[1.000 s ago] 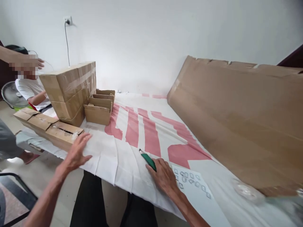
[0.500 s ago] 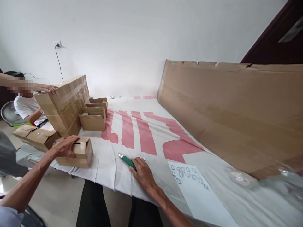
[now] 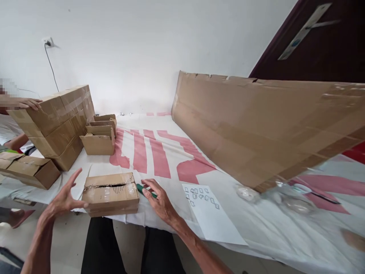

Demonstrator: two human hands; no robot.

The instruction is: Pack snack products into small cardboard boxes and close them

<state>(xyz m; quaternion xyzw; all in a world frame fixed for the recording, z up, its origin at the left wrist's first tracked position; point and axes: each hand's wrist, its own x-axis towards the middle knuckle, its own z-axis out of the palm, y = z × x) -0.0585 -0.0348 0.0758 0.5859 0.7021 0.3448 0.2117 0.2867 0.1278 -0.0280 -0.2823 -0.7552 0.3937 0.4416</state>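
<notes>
A taped cardboard box (image 3: 112,196) lies on the white cloth at the table's front edge, with a dark gap along its top seam. At its left end my left hand (image 3: 65,196) is spread open, thumb close to the box's side; whether it touches cannot be told. My right hand (image 3: 159,199) holds a green-handled utility knife (image 3: 145,190) by the box's right end. The knife's front end is hidden behind the box's corner.
Stacked cardboard boxes (image 3: 61,120) stand at the left, with a co-worker's hand (image 3: 28,103) on top. Open boxes (image 3: 98,144) and two joined boxes (image 3: 34,167) are near them. A large cardboard sheet (image 3: 256,125) leans at the right. A marked paper (image 3: 212,220) and tape rolls (image 3: 248,193) lie in front.
The box has moved right, in front of me, towards the knife. My left hand has come off its top and opened at its left end. The view has turned right.
</notes>
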